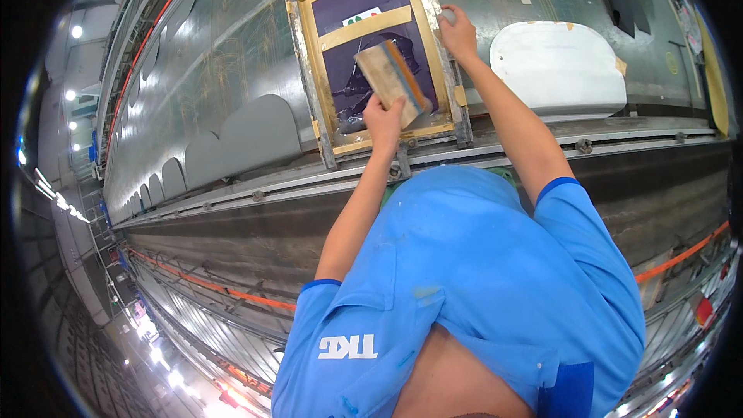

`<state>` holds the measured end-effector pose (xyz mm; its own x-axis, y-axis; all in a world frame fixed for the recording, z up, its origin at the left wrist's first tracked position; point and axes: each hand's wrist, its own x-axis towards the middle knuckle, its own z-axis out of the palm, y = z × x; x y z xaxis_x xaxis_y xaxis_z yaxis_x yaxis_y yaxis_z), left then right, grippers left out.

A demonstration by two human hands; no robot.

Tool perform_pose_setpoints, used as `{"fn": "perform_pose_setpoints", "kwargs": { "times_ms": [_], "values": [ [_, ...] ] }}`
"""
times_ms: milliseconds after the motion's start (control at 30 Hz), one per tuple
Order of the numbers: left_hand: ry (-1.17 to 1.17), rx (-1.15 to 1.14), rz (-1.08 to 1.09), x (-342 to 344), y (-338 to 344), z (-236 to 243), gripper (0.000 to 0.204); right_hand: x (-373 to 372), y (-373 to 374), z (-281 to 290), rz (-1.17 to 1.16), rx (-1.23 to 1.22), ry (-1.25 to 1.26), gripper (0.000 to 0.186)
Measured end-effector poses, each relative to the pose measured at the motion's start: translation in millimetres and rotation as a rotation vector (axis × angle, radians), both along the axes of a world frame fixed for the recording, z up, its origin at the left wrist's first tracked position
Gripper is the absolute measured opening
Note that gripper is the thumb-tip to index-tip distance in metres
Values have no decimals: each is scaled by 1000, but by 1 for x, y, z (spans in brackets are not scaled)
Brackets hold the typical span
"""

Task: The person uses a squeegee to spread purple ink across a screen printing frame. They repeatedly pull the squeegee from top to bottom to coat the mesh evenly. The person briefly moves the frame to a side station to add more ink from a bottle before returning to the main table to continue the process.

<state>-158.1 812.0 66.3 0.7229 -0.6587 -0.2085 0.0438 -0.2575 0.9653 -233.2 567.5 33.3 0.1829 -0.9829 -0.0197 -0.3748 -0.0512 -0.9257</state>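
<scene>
A screen printing frame [308, 77] with a grey rim lies on the long table in front of me. Its dark purple mesh [340, 70] is bordered in yellowish tape, and a tape strip crosses it. My left hand [384, 120] grips a wood-handled squeegee [379, 77] by its lower end. The squeegee is tilted over the lower half of the mesh, where dark, wet-looking ink [352, 97] shows. Beside the frame's upper right side, my right hand [458, 33] has its fingers closed near a small pale thing that I cannot make out.
To the right, a white rounded panel [553, 66] lies on the table [248, 54], with a black piece [615, 4] beyond it. Grey rounded pieces [255, 131] line the left near side. A metal rail [495, 145] runs along the near edge.
</scene>
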Motion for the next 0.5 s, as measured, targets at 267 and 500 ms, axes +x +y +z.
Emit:
{"fn": "perform_pose_setpoints", "kwargs": {
  "times_ms": [267, 500],
  "values": [
    [-64, 113, -109, 40, 39, -2, 34, 0, -1, 3, 1, -80, 50, 35],
    [-660, 334, 30, 111, 101, 26, 39, 0, 3, 10, 7, 42, -2, 38]
  ]
}}
